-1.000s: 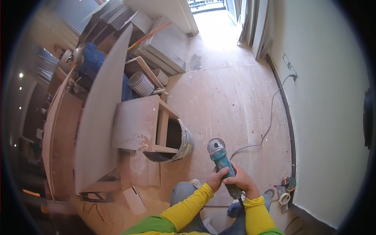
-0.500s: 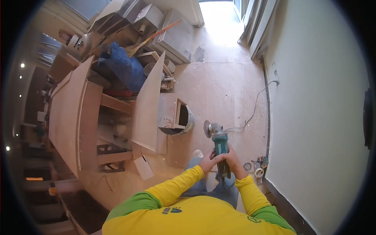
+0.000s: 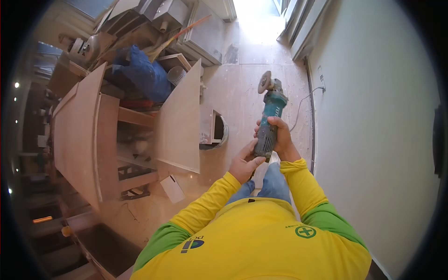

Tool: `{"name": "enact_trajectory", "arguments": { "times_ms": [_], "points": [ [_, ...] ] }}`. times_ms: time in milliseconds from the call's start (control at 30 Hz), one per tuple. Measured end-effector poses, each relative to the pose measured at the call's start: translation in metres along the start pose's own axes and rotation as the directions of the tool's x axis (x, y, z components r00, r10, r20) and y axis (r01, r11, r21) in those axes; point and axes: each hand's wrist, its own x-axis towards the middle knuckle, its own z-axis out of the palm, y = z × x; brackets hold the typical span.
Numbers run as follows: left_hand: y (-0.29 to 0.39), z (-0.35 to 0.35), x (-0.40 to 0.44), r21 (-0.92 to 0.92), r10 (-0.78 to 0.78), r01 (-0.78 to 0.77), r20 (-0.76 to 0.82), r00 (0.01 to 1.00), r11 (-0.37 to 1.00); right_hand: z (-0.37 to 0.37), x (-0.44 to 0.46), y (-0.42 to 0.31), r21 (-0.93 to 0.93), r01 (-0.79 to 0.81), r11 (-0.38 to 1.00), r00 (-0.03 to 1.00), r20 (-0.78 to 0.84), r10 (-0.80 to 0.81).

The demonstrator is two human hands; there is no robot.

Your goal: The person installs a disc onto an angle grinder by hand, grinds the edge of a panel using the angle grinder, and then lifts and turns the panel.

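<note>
A teal and black angle grinder (image 3: 272, 108) is held out in front of me, its round disc (image 3: 265, 82) at the far end, tilted up and leftward. My right hand (image 3: 283, 138) wraps around the middle of its body, thumb across the top. Around the black rear end closes my left hand (image 3: 243, 162), with the thumb along the near end. A grey power cord (image 3: 303, 106) runs behind the grinder to a wall socket (image 3: 321, 84) on the right. Part of the cord is hidden behind my right hand.
A workbench with wooden panels (image 3: 77, 135) stands at left, a leaning board (image 3: 179, 123) beside it. Behind are a blue bag (image 3: 147, 77) and a broom (image 3: 179, 35). An open wooden box (image 3: 207, 127) sits over a bucket (image 3: 224, 135). A pale wall (image 3: 373, 140) rises at right.
The grinder has moved up and away from my body, appearing larger. My left hand has shifted to its rear end; my right still grips the body. My view has shifted too.
</note>
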Motion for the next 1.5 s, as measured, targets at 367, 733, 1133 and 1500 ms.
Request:
{"name": "enact_trajectory", "arguments": {
  "times_ms": [367,733,1133,1500],
  "points": [
    [0.018,0.024,0.097,-0.355,-0.515,0.396,-0.362,0.777,0.847,-0.031,0.107,-0.048,0.141,-0.256,0.956,0.964,-0.035,0.264],
    [-0.003,-0.016,0.116,-0.593,-0.659,0.366,-0.406,0.633,0.717,-0.03,0.174,-0.027,-0.105,-0.18,0.978,0.981,-0.087,0.171],
    [-0.048,-0.06,0.088,-0.181,-0.35,0.316,-0.681,0.643,0.931,-0.009,0.217,0.031,-0.203,-0.117,0.972,0.991,-0.083,0.102],
    [-0.129,0.011,-0.194,-0.239,-0.699,0.815,-0.668,0.256,0.528,-0.006,0.289,0.058,-0.444,0.192,0.875,0.979,0.023,-0.203]
  ]
}}
